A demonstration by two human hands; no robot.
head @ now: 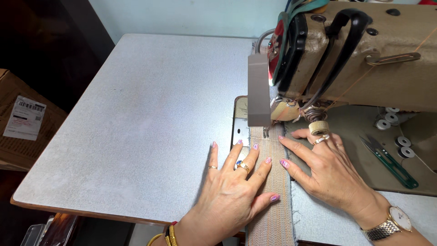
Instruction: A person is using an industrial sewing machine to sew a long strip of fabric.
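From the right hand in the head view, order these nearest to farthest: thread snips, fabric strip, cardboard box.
1. Fabric strip: under the right hand fingertips, to its left.
2. Thread snips: on the machine bed, to its right.
3. Cardboard box: far left, off the table.

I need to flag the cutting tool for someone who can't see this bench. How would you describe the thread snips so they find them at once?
Start at the tan sewing machine and look under its arm, to the right of the right hand. The thread snips lie flat there on the machine bed, slanting down to the right. They are long, slim and dark green, unlike the small round silver bobbins beside them.
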